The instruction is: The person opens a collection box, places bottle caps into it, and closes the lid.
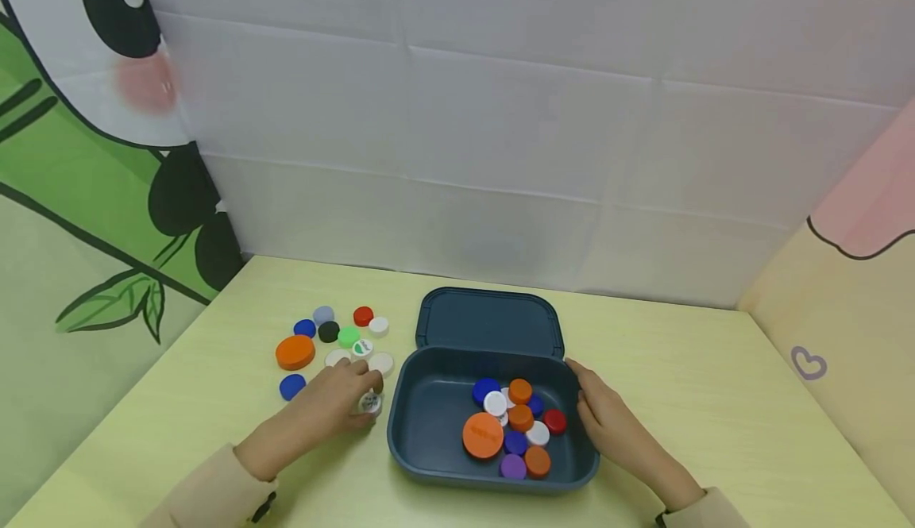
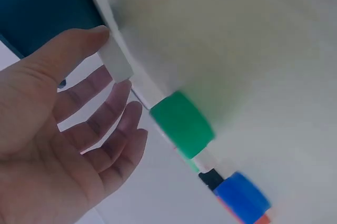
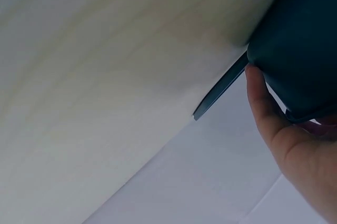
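Between thumb and fingertips, my left hand (image 1: 336, 401) pinches a white bottle cap (image 1: 370, 403) with a dark print, just left of the box. The same cap (image 2: 116, 63) shows edge-on in the left wrist view. A dark blue plastic box (image 1: 429, 409) stands with several bottle caps inside, mostly in its right half, among them a large orange cap (image 1: 483, 436) and a purple cap (image 1: 512, 466). At the box's right side, my right hand (image 1: 618, 425) grips the wall near the rim; in the right wrist view a finger (image 3: 260, 97) lies along the outside.
Behind the box lies its dark blue lid (image 1: 489, 321). Left of it, several loose caps are spread on the pale wooden table (image 1: 686, 369), including an orange cap (image 1: 295, 352), a green cap (image 1: 349, 337) and a red cap (image 1: 363, 316). A white wall closes the back.
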Tool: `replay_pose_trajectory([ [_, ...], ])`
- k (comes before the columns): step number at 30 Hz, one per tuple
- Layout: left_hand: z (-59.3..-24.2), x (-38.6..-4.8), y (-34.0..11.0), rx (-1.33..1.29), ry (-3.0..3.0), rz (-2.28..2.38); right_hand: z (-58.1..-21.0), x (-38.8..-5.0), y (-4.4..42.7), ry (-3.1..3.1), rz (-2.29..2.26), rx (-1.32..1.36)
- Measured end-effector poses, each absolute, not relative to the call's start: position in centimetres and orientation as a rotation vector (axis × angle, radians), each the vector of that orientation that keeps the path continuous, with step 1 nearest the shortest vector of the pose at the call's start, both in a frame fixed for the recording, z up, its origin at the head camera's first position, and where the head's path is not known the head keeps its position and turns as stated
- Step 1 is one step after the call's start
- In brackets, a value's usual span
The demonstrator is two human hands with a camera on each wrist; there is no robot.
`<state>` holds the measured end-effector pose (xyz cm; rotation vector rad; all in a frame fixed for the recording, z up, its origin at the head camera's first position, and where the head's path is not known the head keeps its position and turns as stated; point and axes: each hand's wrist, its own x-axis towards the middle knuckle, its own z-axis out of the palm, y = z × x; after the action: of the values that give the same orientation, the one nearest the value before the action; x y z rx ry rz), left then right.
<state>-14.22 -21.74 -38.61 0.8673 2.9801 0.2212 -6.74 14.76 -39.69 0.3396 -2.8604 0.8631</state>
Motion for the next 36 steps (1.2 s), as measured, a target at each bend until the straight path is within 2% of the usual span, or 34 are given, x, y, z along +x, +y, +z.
replay_pose_trajectory([
  [14, -35.0, -14.4, -21.3, 1.158, 3.249, 0.035, -39.9, -6.8, 14.9, -2.856, 0.866, 0.335],
  [23, -32.7, -14.3, -17.7, 1.265, 3.181, 0.047, -39.7, -7.0, 15.1, -2.851, 0.896, 0.340],
  [36, -35.4, -14.7, -11.5, 1.328, 2.919, -0.078, -39.0, -8.1, 16.5, -2.878, 0.910, 0.348],
])
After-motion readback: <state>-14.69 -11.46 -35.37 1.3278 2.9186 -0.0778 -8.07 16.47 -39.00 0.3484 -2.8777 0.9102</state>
